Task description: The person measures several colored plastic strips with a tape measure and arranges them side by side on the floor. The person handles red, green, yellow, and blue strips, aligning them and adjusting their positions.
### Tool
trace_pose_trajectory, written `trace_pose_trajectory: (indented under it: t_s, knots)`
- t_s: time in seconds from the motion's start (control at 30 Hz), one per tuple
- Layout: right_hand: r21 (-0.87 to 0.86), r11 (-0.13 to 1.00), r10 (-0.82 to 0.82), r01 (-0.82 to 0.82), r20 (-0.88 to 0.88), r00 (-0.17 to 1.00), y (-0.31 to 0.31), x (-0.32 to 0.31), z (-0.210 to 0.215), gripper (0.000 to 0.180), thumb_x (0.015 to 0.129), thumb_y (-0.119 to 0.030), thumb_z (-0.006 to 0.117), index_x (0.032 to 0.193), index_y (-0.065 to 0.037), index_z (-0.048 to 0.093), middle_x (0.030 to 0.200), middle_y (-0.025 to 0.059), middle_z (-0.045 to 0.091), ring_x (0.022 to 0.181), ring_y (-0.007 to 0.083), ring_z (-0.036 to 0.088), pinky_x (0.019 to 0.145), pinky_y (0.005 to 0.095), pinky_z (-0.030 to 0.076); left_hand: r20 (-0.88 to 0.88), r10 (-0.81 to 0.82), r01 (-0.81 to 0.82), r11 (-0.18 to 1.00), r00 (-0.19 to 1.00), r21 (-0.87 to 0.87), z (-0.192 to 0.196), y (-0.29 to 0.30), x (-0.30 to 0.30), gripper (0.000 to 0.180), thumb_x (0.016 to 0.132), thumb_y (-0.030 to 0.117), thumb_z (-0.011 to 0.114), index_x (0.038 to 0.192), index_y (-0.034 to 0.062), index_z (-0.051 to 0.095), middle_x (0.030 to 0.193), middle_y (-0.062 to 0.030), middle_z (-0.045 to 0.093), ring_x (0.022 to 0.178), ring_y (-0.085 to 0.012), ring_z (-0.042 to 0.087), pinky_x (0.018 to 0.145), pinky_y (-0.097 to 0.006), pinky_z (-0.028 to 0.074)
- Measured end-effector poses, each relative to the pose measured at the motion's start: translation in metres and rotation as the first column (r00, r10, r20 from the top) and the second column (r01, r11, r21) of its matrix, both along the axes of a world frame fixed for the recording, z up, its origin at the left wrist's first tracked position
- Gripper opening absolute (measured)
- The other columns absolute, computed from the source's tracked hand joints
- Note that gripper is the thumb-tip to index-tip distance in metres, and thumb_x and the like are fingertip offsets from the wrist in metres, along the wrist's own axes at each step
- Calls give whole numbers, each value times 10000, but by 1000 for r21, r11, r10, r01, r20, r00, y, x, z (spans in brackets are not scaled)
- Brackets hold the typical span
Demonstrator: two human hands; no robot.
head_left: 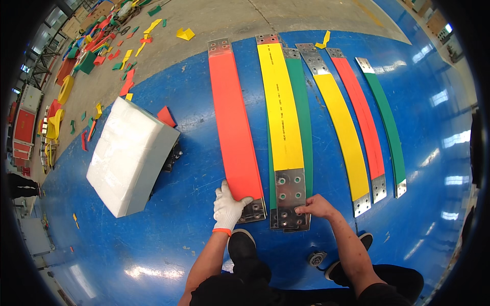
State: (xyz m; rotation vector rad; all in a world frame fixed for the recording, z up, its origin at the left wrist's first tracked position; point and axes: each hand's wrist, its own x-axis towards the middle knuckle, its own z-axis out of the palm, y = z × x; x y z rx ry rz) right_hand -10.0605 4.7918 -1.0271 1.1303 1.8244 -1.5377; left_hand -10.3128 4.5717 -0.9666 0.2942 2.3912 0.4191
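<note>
My left hand [228,207], in a white glove with an orange cuff, is closed around the near end of a red-sleeved flat busbar [232,122]. Its thumb lies over the drilled metal end. My bare right hand [317,206] pinches the right edge of the metal near end of a yellow-sleeved busbar [282,107]. Beneath that yellow one, green-sleeved material [302,107] shows along both sides; whether it is one busbar or two I cannot tell. All these lie lengthwise away from me on the blue floor.
To the right lie another yellow busbar [341,127], a narrower red one [357,112] and a green one [385,122]. A white foam block [127,153] rests tilted at left. Coloured sleeve scraps [127,81] litter the far left. A round metal object [317,258] sits between my feet.
</note>
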Motion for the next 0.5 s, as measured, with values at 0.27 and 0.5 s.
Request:
trace_pose_trajectory:
  t_s: [0.27,0.5]
  knots:
    - [-28,999,-15,15,-6,1000,0,-1,2,488,710,-485,913,825,-27,790,707,38,687,662,112,595,599,299,471,17,1,-1,1000,1000,-16,7,4,-2,1114,673,470,907,1554,137,311,1425,-192,482,1221,-426,595,968,-502,553]
    - [-60,998,-26,18,-129,991,0,-14,29,472,769,-452,863,850,5,779,714,91,714,673,113,630,625,309,513,-255,-48,98,977,966,189,-18,-17,10,979,709,381,894,1491,77,390,1318,-244,549,1105,-455,636,893,-503,560]
